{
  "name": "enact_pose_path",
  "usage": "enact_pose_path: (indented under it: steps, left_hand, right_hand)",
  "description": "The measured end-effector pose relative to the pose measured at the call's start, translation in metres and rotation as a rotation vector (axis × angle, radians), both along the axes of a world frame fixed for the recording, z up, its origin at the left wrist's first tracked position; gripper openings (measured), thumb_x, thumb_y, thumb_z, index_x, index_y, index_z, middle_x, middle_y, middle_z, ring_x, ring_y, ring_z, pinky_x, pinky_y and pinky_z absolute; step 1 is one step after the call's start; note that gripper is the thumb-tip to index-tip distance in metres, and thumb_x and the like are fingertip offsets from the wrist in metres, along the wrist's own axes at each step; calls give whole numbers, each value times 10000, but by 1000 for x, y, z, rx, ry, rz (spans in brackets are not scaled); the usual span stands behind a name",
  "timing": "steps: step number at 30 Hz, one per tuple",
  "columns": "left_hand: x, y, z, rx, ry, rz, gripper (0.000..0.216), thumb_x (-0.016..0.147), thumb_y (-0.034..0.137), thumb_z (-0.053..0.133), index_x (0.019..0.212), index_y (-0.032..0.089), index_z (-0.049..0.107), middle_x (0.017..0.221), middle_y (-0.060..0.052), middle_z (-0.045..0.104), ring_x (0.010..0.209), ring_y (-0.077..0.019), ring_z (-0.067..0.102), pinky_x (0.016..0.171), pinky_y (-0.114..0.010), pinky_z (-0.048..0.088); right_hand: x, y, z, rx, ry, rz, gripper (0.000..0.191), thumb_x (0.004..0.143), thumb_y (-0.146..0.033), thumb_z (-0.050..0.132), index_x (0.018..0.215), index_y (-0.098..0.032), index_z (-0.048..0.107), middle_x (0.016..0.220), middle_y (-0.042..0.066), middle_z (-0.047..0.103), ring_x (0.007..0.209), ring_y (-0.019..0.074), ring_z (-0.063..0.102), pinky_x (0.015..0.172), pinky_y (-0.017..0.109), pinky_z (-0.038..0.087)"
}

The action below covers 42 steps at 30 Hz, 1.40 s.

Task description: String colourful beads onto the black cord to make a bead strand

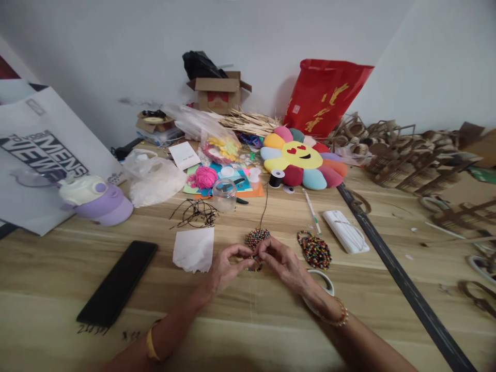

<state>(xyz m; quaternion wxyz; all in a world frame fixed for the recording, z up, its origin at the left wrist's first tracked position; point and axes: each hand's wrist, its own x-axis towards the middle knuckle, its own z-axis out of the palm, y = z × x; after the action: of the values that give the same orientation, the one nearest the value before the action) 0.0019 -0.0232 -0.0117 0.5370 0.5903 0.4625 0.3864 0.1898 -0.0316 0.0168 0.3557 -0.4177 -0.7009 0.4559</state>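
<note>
Together, the left hand (227,264) and right hand (283,262), nearly closed, pinch a beaded strand (253,269) beside a bead cluster (256,238)

On the white bag (50,121) at the left we read 2 words in large dark slanting capitals, "MENS" and "NEW"; the smaller lettering beside them we cannot make out with certainty. We note gold characters on the red bag (329,95) and small dark print on the white card (183,154), both illegible to us. Near the table's (232,330) front left we log 2 groups of dark handwritten marks (93,329), likewise unreadable.
</note>
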Motion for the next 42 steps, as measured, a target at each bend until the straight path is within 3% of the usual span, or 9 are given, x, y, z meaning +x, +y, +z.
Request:
enact_pose_path:
  steps: [10, 13, 17, 22, 25, 34, 42]
  left_hand:
    - [2, 0, 9, 2, 12, 17, 81, 678, 210, 674, 707, 154, 624, 707, -26, 658, 691, -155, 594, 673, -254, 463]
    - [2, 0, 10, 38, -10, 44, 76, 684, 196, 663, 707, 155, 604, 690, -16, 634, 678, -147, 584, 656, -243, 460]
    - [2, -2, 7, 72, -19, 88, 67, 685, 189, 662, 692, 156, 604, 676, -14, 625, 664, -145, 580, 657, -245, 462]
    - [4, -5, 4, 125, -8, 106, 69, 686, 198, 670, 689, 160, 613, 696, -23, 637, 684, -154, 586, 676, -256, 471]
    - [4, -6, 3, 107, -32, 89, 68, 691, 204, 675, 704, 160, 625, 697, -22, 648, 681, -150, 589, 673, -250, 471]
    - [4, 1, 4, -152, -185, -12, 226, 658, 333, 729, 742, 136, 660, 668, -30, 669, 612, -133, 573, 582, -229, 439]
    - [1, 3, 4, -97, -102, -140, 297, 773, 417, 608, 675, 139, 647, 618, -15, 629, 597, -126, 538, 589, -232, 419]
  right_hand:
    - [-1, 0, 0, 149, -77, 3, 120, 910, -246, 481, 835, -167, 531, 807, 37, 576, 741, 145, 551, 681, 253, 449]
    - [0, 0, -1, 200, -142, -28, 63, 889, -212, 495, 868, -169, 537, 794, 33, 577, 702, 135, 550, 614, 230, 442]
    - [-3, -4, 3, 137, -187, -41, 74, 852, -206, 542, 919, -179, 526, 746, 5, 573, 563, 101, 519, 476, 186, 389]
    - [-10, -9, 2, 4, -127, -47, 91, 859, -256, 549, 890, -180, 508, 701, -18, 574, 501, 84, 522, 457, 179, 381]
    - [-11, -9, -4, -79, -50, -46, 153, 868, -318, 557, 858, -177, 498, 644, -21, 584, 519, 103, 555, 483, 190, 412]
    - [-6, -5, -4, 83, -181, -103, 96, 854, -200, 519, 786, -161, 574, 702, 7, 602, 602, 114, 522, 539, 200, 389]
    - [-5, -6, -2, 114, -177, -87, 94, 862, -174, 493, 792, -173, 555, 706, 2, 600, 622, 121, 544, 556, 204, 412]
